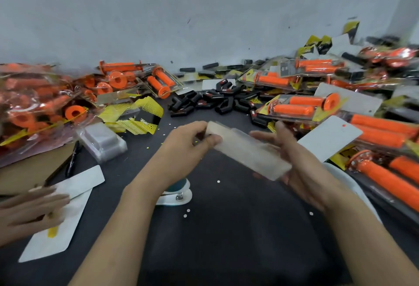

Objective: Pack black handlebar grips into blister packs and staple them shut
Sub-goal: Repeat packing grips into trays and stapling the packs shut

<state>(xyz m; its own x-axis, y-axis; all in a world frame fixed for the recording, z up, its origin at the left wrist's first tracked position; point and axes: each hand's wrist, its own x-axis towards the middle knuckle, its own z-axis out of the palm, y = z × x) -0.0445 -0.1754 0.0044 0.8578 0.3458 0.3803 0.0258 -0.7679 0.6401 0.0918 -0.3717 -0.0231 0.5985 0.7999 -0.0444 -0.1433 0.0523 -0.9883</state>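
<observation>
A clear blister pack is held above the dark table between both hands; it looks blurred and I see no grip inside it. My left hand pinches its far left end. My right hand cups its right side from underneath, fingers partly curled round the edge. A heap of black handlebar grips lies beyond the pack at the table's middle back. A white and teal stapler sits on the table under my left forearm.
Packs of orange grips pile up at left and right. A stack of clear blisters and yellow-black cards lie left of centre. Another person's hand rests on white backing cards at lower left.
</observation>
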